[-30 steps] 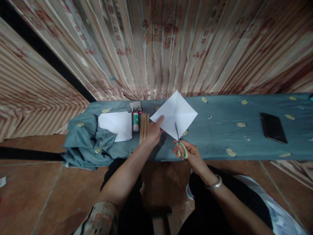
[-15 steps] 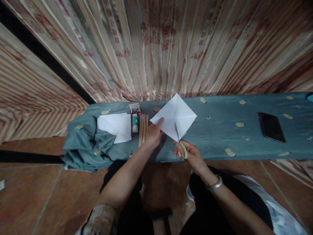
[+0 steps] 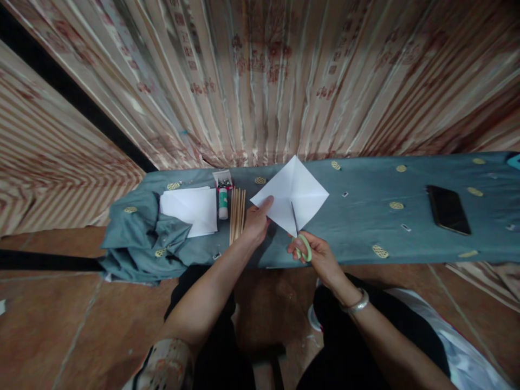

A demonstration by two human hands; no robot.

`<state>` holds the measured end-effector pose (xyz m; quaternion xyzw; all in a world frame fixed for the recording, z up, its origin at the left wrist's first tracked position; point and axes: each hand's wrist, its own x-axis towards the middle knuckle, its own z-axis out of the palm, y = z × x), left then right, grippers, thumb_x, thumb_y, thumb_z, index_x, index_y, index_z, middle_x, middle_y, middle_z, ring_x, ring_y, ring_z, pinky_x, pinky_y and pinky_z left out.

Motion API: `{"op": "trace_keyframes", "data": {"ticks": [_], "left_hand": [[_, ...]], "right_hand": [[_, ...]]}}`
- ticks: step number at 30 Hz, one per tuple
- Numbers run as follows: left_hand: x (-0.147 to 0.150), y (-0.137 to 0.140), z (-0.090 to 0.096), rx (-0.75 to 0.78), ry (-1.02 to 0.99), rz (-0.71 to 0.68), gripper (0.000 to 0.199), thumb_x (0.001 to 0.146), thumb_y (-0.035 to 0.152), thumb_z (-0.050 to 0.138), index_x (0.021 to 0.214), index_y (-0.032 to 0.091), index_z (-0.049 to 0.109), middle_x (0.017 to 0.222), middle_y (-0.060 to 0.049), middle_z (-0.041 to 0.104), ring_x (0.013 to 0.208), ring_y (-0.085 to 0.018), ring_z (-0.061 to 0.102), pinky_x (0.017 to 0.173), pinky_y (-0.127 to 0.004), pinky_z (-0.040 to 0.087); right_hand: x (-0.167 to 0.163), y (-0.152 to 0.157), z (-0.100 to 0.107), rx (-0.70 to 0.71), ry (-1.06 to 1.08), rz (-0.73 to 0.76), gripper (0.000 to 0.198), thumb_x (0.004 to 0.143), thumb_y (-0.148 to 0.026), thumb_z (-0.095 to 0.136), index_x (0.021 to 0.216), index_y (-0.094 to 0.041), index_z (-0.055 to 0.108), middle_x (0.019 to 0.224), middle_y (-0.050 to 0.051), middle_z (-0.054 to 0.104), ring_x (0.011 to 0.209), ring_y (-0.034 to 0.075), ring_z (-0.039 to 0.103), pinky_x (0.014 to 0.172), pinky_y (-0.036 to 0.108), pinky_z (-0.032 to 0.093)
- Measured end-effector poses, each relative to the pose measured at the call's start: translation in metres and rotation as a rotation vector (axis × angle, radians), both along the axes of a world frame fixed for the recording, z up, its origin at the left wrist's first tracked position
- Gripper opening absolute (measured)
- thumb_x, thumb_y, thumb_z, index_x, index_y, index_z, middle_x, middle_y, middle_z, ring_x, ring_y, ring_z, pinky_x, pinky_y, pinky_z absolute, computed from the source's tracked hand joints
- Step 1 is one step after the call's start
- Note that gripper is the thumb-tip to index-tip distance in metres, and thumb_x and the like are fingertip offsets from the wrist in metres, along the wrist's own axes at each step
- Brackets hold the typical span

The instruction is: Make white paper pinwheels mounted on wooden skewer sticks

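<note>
A square sheet of white paper [image 3: 303, 187] with crease lines is held up cornerwise above the cloth. My left hand [image 3: 257, 219] pinches it near its left corner, thumb on top. In my right hand [image 3: 314, 249] are scissors [image 3: 303, 248] with light green handles, my fingers closed round the loops. One dark blade lies over the paper, reaching from the near corner towards the middle; the other blade is hidden beneath the sheet. Just left of my left hand lie several thin wooden sticks [image 3: 236, 211].
On the blue-green cloth [image 3: 365, 216], a stack of white paper [image 3: 195, 208] lies at the left, by a glue stick [image 3: 223, 203] and a small box of metal pieces [image 3: 223, 179]. A black phone [image 3: 447, 209] lies at the right. A patterned curtain [image 3: 264, 81] hangs behind.
The view has shifted slightly. Both hands, the paper and the scissors keep nearly the same places; the blade sits at about the same spot in the sheet.
</note>
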<state>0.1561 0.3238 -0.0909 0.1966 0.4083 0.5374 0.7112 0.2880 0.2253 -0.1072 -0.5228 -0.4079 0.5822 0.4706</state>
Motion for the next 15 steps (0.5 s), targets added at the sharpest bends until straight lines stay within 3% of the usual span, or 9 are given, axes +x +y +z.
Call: {"op": "trace_keyframes", "data": {"ticks": [15], "left_hand": [[0.0013,-0.0009,0.0034,-0.004,-0.010,0.005,0.026,0.067,0.024,0.083,0.084,0.012,0.067,0.080,-0.008,0.075,0.091,-0.025,0.072,0.089,-0.037,0.055]], "right_hand": [[-0.0033,0.0001,0.0014,-0.006,-0.006,-0.021,0.050,0.066,-0.068,0.074,0.065,-0.020,0.058,0.059,0.000,0.063,0.049,0.009,0.049,0.042,0.022,0.035]]}}
